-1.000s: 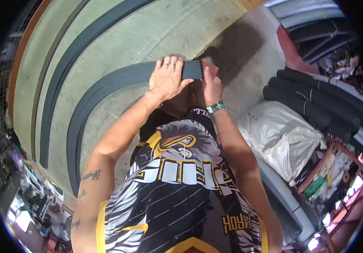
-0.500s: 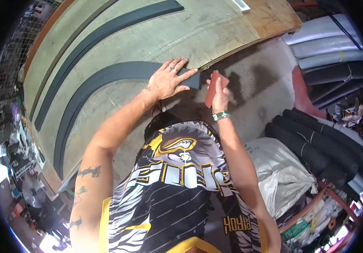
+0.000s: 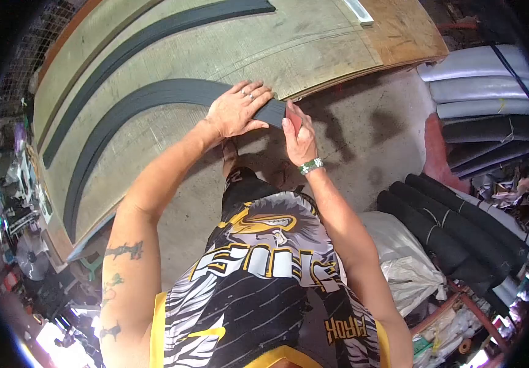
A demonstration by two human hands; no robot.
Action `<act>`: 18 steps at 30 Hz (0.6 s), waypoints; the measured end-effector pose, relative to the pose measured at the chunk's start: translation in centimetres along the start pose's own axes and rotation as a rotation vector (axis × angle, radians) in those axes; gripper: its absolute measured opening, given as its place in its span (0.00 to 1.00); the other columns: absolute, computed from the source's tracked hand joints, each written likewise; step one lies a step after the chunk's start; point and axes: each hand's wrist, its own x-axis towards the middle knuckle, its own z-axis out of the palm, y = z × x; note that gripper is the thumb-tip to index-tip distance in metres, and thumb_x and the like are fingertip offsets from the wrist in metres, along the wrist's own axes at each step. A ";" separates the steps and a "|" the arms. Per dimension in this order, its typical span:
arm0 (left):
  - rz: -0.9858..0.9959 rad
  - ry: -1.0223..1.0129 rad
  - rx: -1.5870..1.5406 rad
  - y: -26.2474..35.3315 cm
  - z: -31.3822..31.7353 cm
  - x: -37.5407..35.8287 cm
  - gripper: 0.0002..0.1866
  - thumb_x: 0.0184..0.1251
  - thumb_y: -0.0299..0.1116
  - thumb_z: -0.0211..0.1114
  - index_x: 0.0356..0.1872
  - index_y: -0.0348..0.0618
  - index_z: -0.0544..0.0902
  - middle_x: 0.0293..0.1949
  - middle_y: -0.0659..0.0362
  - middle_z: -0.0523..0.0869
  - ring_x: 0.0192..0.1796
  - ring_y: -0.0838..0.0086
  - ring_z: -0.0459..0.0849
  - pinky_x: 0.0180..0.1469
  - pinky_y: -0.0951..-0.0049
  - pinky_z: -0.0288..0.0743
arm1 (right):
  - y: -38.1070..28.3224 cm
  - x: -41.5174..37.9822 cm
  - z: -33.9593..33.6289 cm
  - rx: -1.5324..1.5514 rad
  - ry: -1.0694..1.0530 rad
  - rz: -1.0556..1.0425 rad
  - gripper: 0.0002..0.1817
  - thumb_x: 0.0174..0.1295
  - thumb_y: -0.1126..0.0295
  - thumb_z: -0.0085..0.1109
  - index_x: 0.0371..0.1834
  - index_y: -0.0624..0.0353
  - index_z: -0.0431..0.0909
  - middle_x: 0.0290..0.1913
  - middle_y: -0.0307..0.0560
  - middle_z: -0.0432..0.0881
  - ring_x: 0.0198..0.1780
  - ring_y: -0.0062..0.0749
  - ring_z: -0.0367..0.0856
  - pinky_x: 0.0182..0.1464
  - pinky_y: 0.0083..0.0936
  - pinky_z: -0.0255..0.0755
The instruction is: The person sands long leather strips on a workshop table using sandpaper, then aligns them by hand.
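Note:
A curved dark grey strip lies on the wooden table, its right end sticking out past the table edge. My left hand rests on the strip close to that end, fingers spread over it and thumb along the near side. Between the fingers and thumb of my right hand is a red sheet, pressed against the strip's end face. Part of the sheet is hidden by the fingers.
Another curved dark strip and a thinner brown one lie farther back on the table. A white frame-like piece is near the far edge. Rolled dark material, silvery rolls and a whitish sack are at the right.
My right hand has moved left with the red sheet, from beside the strip to its end. My left hand still rests on the strip. The view has shifted slightly.

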 end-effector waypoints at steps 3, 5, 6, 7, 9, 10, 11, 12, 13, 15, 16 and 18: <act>-0.027 -0.017 -0.013 -0.1 0.3 -0.1 0.45 0.75 0.68 0.57 0.77 0.39 0.69 0.76 0.49 0.76 0.82 0.53 0.67 0.84 0.50 0.58 | 2.2 -1.2 -1.6 -0.102 -0.075 0.098 0.29 0.82 0.54 0.52 0.77 0.61 0.75 0.67 0.67 0.79 0.69 0.61 0.77 0.72 0.48 0.70; -0.022 0.009 -0.004 -0.2 0.6 -0.2 0.45 0.75 0.68 0.58 0.77 0.39 0.70 0.76 0.50 0.76 0.82 0.54 0.68 0.84 0.50 0.59 | 2.7 -1.0 -2.3 -0.121 -0.033 0.041 0.28 0.81 0.57 0.55 0.77 0.60 0.76 0.66 0.69 0.78 0.69 0.64 0.76 0.72 0.50 0.69; -0.025 0.021 -0.003 -0.2 0.7 -0.2 0.44 0.75 0.67 0.59 0.76 0.39 0.70 0.76 0.50 0.76 0.82 0.54 0.68 0.84 0.50 0.59 | 1.6 0.1 -2.4 -0.103 -0.022 -0.034 0.27 0.80 0.58 0.56 0.76 0.61 0.77 0.66 0.69 0.78 0.68 0.64 0.76 0.72 0.50 0.70; -0.025 0.030 -0.003 -0.1 0.8 -0.3 0.44 0.74 0.67 0.60 0.76 0.39 0.70 0.76 0.50 0.76 0.82 0.54 0.68 0.84 0.50 0.59 | 0.3 1.1 -2.1 -0.080 -0.009 -0.104 0.27 0.80 0.59 0.58 0.75 0.62 0.77 0.66 0.68 0.78 0.68 0.64 0.76 0.71 0.50 0.70; -0.023 0.036 -0.001 -0.3 1.1 -0.4 0.43 0.75 0.67 0.59 0.75 0.40 0.70 0.76 0.51 0.76 0.81 0.54 0.69 0.84 0.50 0.59 | -2.0 2.5 -2.0 -0.181 -0.088 -0.246 0.24 0.78 0.64 0.60 0.72 0.63 0.81 0.67 0.66 0.79 0.64 0.60 0.79 0.69 0.47 0.72; -0.021 0.026 0.007 -0.3 1.0 -0.4 0.43 0.76 0.68 0.57 0.76 0.40 0.71 0.76 0.51 0.76 0.81 0.54 0.69 0.84 0.51 0.59 | -1.3 2.1 -2.1 -0.212 -0.116 -0.229 0.24 0.77 0.64 0.60 0.72 0.62 0.81 0.66 0.65 0.79 0.64 0.61 0.79 0.69 0.48 0.72; -0.012 0.022 0.015 -0.3 0.8 -0.2 0.43 0.76 0.68 0.56 0.76 0.40 0.71 0.76 0.51 0.76 0.81 0.55 0.70 0.84 0.51 0.58 | 0.0 1.6 -2.6 -0.250 -0.138 -0.212 0.23 0.77 0.65 0.61 0.72 0.61 0.81 0.66 0.65 0.79 0.64 0.61 0.78 0.69 0.49 0.72; -0.009 0.027 0.018 -0.4 0.8 -0.3 0.44 0.76 0.69 0.55 0.76 0.40 0.71 0.76 0.51 0.76 0.81 0.54 0.69 0.84 0.51 0.58 | 1.8 0.9 -3.5 -0.307 -0.145 -0.210 0.23 0.77 0.65 0.61 0.72 0.59 0.81 0.67 0.65 0.79 0.64 0.62 0.78 0.69 0.50 0.72; -0.015 0.019 0.020 -0.4 1.0 -0.3 0.44 0.76 0.69 0.56 0.76 0.40 0.71 0.76 0.51 0.76 0.81 0.54 0.70 0.84 0.51 0.59 | 5.8 -0.8 -4.5 -0.411 -0.290 -0.111 0.23 0.76 0.66 0.62 0.72 0.58 0.81 0.67 0.64 0.79 0.64 0.62 0.78 0.69 0.50 0.71; -0.012 0.033 -0.006 -0.4 0.9 -0.4 0.44 0.75 0.69 0.56 0.75 0.40 0.72 0.75 0.51 0.77 0.80 0.53 0.70 0.84 0.51 0.59 | 6.6 -2.3 -5.7 -0.384 -0.274 -0.020 0.23 0.76 0.67 0.62 0.72 0.58 0.81 0.68 0.63 0.80 0.65 0.62 0.78 0.70 0.50 0.71; -0.020 0.040 0.021 -1.1 0.7 -0.1 0.44 0.75 0.69 0.56 0.75 0.40 0.72 0.75 0.51 0.77 0.80 0.54 0.70 0.84 0.51 0.60 | 5.5 -0.3 -5.0 -0.321 -0.211 -0.124 0.23 0.75 0.66 0.63 0.71 0.56 0.82 0.67 0.62 0.80 0.64 0.61 0.78 0.69 0.50 0.72; -0.004 0.021 0.018 -0.5 0.9 -0.1 0.44 0.75 0.69 0.56 0.75 0.40 0.72 0.75 0.51 0.76 0.80 0.54 0.70 0.83 0.51 0.60 | -0.3 2.5 -3.7 -0.202 -0.091 -0.256 0.22 0.74 0.65 0.64 0.70 0.53 0.83 0.66 0.59 0.80 0.62 0.59 0.78 0.66 0.49 0.73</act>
